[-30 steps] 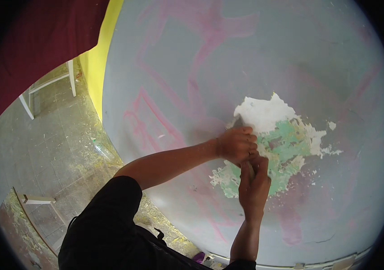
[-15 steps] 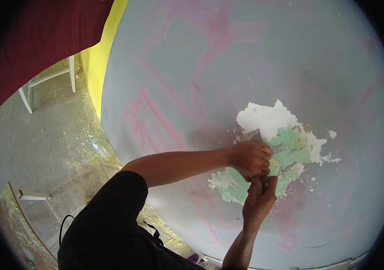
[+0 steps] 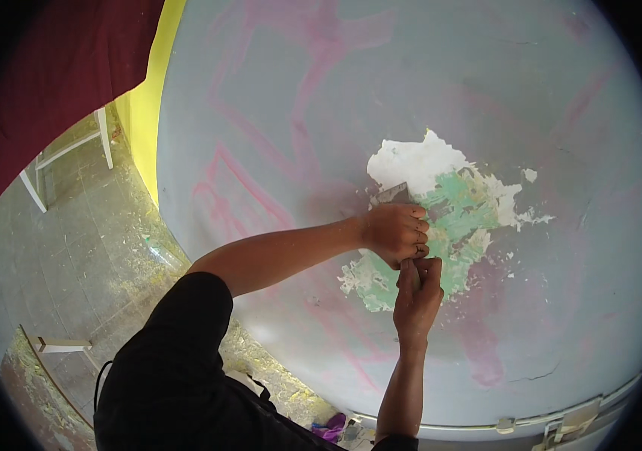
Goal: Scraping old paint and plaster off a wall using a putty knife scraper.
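Observation:
Both my hands are on a scraper (image 3: 394, 194) that is pressed to a grey-blue wall (image 3: 261, 180). My left hand (image 3: 394, 231) is closed round it just behind the flat metal blade, hiding much of the tool. Below it, my right hand (image 3: 417, 304) wraps the handle end, which shows a little between thumb and fingers. The blade lies at the left side of a bared patch (image 3: 452, 197), by its lower white edge. White shows at the top of this patch and pale green below, with ragged, flaking borders.
Pink smears cross the wall. To the left, a tiled floor (image 3: 72, 255) is strewn with yellowish flakes, beside a yellow wall strip (image 3: 145, 113). A dark red cloth (image 3: 57, 68) hangs upper left, near a white frame (image 3: 104, 139). Trunking (image 3: 479, 427) runs low; something purple (image 3: 330, 427) lies near it.
The view has shifted, so wall patch, hands and scraper appear higher and further left. Against the patch the blade has hardly moved. Both hands keep their hold, and more trunking shows at lower right.

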The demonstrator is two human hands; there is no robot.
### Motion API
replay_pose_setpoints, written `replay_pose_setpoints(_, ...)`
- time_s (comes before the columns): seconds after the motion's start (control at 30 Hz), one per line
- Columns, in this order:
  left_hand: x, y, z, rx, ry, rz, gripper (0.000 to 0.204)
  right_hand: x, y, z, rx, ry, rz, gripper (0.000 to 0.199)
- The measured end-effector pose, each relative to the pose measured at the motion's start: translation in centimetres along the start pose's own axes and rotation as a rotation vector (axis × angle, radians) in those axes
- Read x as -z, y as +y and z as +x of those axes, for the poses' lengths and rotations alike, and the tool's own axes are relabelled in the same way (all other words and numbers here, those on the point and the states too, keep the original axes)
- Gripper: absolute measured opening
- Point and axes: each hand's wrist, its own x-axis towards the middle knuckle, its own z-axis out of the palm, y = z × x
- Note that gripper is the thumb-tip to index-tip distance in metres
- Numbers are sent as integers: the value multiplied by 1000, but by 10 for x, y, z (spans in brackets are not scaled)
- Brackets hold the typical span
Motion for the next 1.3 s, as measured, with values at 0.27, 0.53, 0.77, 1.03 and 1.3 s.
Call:
replay_pose_setpoints(0.27, 2, 0, -4, -38, -6, -129, 21, -13, -10, -9, -48, 3, -32, 21)
replay_pose_setpoints(0.53, 23, -37, -29, 8, 36, 68, 25, -36, -16, 34, 50, -60, -79, 19)
replay_pose_setpoints(0.77, 9, -9, -18, 9, 136, -99, 24, -24, -27, 4, -34, -15, 20, 14)
replay_pose_setpoints(1.03, -11, 0, -6, 12, 180, -122, 21, -10, -14, 0, -121, 59, -93, 18)
replay_pose_setpoints(1.3, 5, -2, -9, 14, 36, -76, 22, -22, -11, -7, -96, 46, -56, 19)
